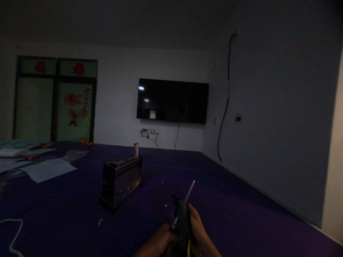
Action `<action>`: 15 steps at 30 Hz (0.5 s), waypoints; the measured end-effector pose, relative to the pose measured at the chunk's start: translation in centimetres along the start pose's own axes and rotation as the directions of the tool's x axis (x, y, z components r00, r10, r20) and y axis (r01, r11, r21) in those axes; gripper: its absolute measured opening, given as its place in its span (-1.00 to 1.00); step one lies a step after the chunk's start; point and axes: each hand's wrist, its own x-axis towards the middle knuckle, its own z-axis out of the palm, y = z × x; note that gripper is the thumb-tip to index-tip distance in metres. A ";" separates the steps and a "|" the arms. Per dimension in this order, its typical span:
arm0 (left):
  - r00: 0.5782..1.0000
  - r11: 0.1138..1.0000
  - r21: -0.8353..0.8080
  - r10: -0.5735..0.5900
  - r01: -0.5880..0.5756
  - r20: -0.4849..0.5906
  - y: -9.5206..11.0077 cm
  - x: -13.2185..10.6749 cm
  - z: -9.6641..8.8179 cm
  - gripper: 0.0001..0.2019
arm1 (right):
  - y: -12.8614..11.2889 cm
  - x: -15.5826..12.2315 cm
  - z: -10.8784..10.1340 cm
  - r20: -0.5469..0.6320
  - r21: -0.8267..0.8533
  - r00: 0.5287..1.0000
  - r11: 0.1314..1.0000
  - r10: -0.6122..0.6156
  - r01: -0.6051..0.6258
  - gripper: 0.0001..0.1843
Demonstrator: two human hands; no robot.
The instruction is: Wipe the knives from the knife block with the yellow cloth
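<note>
A dark tool with a pale thin rod (183,217) sticking up from its far end is held low in front of me, near the bottom edge of the head view. The light is too dim to tell its exact kind. My left hand (164,238) is closed against its left side, close to a small shiny metal part. Along the right side wraps my right hand (198,227), its fingers mostly hidden behind the tool. Something yellow shows beneath the tool. Ahead and left stands a black narrow box (125,180) with a small patterned upright piece (136,150) on top.
The purple table top (230,210) bears white scraps. Paper sheets (49,169) and clear plastic lie at the left, with small orange pieces (81,141) farther back. A white cable (17,235) curls at lower left. The wall (281,125) borders the table's right side.
</note>
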 end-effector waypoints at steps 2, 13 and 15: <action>0.999 0.999 0.027 -0.018 0.017 0.029 0.0 -0.1 0.0 -0.67 | -0.1 0.5 -0.7 -0.012 -0.019 1.000 0.999 -0.026 0.026 -0.67; 0.987 0.997 0.054 -0.059 0.052 0.152 1.6 -2.2 0.1 -0.66 | -0.9 2.1 -3.5 -0.150 -0.019 0.983 0.995 -0.103 0.101 -0.63; 0.985 0.995 0.075 -0.082 0.071 0.151 1.6 -2.3 0.1 -0.64 | -1.0 2.4 -4.2 -0.199 -0.011 0.973 0.993 -0.113 0.114 -0.63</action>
